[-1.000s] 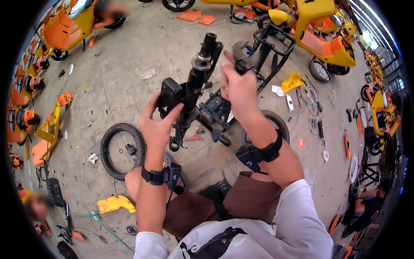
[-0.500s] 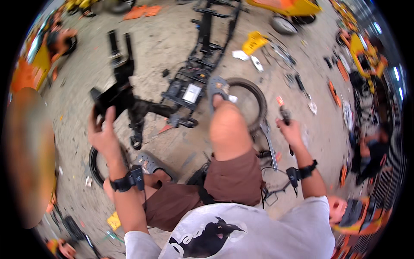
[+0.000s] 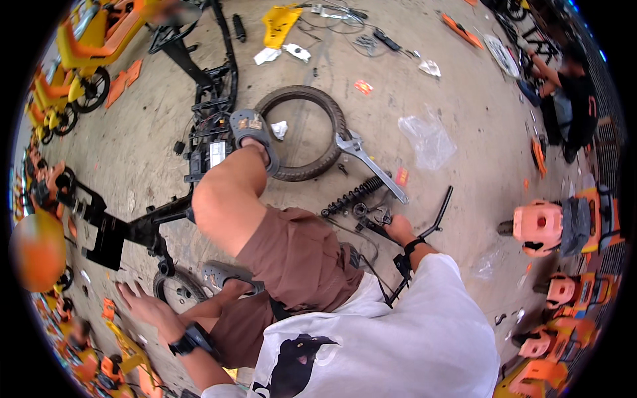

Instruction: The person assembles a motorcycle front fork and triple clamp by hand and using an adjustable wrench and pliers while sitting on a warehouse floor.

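My left hand (image 3: 144, 306) is open, fingers spread, just below the black frame's front bracket (image 3: 109, 240) and apart from it. A small wheel (image 3: 178, 289) lies beside that hand. Low on my right, my right hand (image 3: 400, 230) is closed around a dark tool with a metal head (image 3: 383, 215); the fingers partly hide it, so its exact kind is unclear. Close by lie a coil-spring shock absorber (image 3: 355, 194) and a large silver adjustable wrench (image 3: 373, 167), its jaw against a loose tyre (image 3: 337, 119). The black vehicle frame (image 3: 215, 119) stretches away in front of me.
A bent black bar (image 3: 441, 209) lies right of my right hand. Clear plastic (image 3: 428, 139), a yellow panel (image 3: 280, 25) and cables (image 3: 332, 14) litter the floor. Orange scooters (image 3: 537, 229) line the right side; yellow ones (image 3: 99, 40) stand far left. Another person (image 3: 574, 99) sits at far right.
My left hand has come away from the black frame bracket and lowered. My right hand has moved down, with the dark tool, beside the shock absorber. The view has swung to the right.
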Motion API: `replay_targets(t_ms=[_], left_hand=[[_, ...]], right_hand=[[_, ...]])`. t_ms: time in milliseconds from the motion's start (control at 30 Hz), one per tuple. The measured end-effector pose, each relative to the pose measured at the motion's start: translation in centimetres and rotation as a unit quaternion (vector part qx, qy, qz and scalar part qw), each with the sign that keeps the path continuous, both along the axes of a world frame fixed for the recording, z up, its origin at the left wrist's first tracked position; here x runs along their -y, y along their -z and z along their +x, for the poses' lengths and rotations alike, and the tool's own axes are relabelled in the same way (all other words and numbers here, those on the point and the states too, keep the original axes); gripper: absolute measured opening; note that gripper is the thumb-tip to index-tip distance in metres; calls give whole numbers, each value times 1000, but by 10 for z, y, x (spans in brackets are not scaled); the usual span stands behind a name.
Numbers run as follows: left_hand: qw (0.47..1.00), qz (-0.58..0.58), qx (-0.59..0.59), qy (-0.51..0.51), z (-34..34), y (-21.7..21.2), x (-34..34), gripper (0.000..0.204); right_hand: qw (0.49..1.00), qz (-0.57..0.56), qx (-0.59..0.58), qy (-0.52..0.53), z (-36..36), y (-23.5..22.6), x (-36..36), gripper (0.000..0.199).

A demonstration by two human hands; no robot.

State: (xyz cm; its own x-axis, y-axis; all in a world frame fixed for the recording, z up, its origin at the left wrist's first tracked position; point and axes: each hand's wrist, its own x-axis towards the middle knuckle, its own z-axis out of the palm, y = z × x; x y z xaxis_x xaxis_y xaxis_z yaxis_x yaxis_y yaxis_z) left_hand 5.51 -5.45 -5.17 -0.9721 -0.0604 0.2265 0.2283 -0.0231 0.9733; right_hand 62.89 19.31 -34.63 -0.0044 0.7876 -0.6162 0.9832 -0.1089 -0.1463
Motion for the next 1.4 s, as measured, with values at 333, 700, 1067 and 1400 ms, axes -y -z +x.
replay_targets(t_ms=[333,700,1067,1400], left_hand=[[919,115,331,181,39,54,-3,18],[801,144,536,225,61,124,-9,15],[802,83,547,227,69,131,-12,13],[795,73,555,234,70,124,-18,23]], right_hand=[[996,-1,-12,90,8,12,47,38],[995,9,12,101,22,16,59,37],[976,90,18,199,7,8,40,36],[995,-34,55,74,18,-12,24,37]])
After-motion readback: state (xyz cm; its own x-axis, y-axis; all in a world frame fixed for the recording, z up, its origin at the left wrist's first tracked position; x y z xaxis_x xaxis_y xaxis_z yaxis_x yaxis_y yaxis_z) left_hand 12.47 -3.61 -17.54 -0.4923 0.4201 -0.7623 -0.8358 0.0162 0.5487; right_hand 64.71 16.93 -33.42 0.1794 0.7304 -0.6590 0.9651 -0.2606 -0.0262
